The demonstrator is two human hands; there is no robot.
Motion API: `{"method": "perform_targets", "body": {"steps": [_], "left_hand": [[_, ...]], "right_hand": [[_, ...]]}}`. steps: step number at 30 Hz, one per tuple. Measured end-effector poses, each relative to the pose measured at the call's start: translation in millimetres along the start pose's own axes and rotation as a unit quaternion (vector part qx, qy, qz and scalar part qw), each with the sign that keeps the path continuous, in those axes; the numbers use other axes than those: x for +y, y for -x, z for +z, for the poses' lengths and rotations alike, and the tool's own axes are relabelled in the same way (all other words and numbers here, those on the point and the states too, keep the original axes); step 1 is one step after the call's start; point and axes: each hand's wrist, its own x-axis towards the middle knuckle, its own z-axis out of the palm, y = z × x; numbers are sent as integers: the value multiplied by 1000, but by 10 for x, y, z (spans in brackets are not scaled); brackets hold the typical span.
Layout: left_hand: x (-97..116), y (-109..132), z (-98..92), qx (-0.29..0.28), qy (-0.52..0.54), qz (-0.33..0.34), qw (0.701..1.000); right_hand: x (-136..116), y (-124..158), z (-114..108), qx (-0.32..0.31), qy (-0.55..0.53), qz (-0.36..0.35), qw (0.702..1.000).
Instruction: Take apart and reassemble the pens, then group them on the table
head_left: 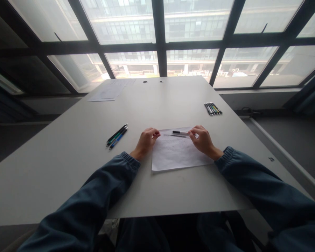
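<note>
A white sheet of paper (182,154) lies on the table in front of me. On its upper part rest a dark pen piece (176,132) and, just below, a thin refill (177,136) with a small clear piece beside its left end. My left hand (147,139) is at the sheet's upper left edge, fingers curled together; whatever they may hold is too small to make out. At the upper right of the sheet, my right hand (201,139) has its thumb and fingers pinched close by the right ends of the pen pieces; its contents are partly hidden.
Several pens (117,136) lie left of my left hand. A row of several pens (213,108) is at the right back of the white table (68,168). More paper (106,91) lies at the far left, before the windows.
</note>
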Motion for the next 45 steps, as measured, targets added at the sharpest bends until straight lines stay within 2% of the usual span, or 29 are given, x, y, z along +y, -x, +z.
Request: {"method": "perform_targets", "body": {"steps": [4,12,17,20,24,31,37,45], "left_hand": [[5,8,18,-10,7,14,1000],[-27,23,59,-23,44,-24,998],[-3,-1,15,9,13,-38,999],[-62,-24,-21,32,-28,-40,998],[-254,-48,-54,7,-74,-52,996],[-550,-52,-33,-41,-109,-67,991],[-569,0,6,-62,-147,-92,983],[-526,-2,2,-68,-153,-106,980]], "right_hand": [[10,-2,4,0,1,0,1000],[3,-6,2,3,-4,3,1000],[8,-17,-12,15,-3,8,1000],[51,-41,-27,23,2,17,1000],[234,-108,-77,29,4,43,999],[767,-207,-244,24,62,95,993],[1027,-180,-232,-8,127,112,986],[1086,-115,-165,-81,186,111,973]]}}
